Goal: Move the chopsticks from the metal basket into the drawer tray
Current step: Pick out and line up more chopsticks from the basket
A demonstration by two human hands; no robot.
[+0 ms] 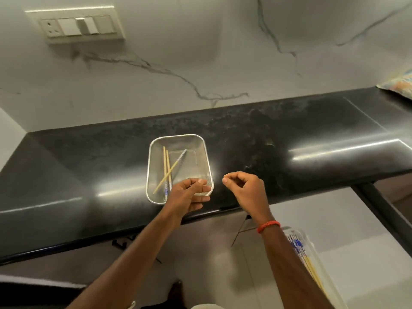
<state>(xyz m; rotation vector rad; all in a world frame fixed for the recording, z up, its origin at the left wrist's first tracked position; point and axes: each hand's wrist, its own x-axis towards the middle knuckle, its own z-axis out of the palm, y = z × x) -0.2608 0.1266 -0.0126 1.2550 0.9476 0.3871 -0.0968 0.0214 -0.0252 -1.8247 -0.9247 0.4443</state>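
1 metal basket [178, 136] on 1 black counter [278, 141] holds 3 crossed chopsticks [169, 170]. Left hand [187, 195], loosely curled and empty, covers the basket's 5 o'clock corner. Right hand [247, 188], also loosely curled and empty, hovers at the basket's 3 o'clock. 1 drawer tray [316, 253] sits at frame 5 o'clock.

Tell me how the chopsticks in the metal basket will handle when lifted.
The chopsticks look thin and straight, so they are probably light and rigid. They lie crossed in the metal basket, so lifting one may shift another. Their slim shafts could roll.

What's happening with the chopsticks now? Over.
Left hand empty over metal basket corner. Right hand empty beside it. A few chopsticks lie in basket. Nothing blocking them.
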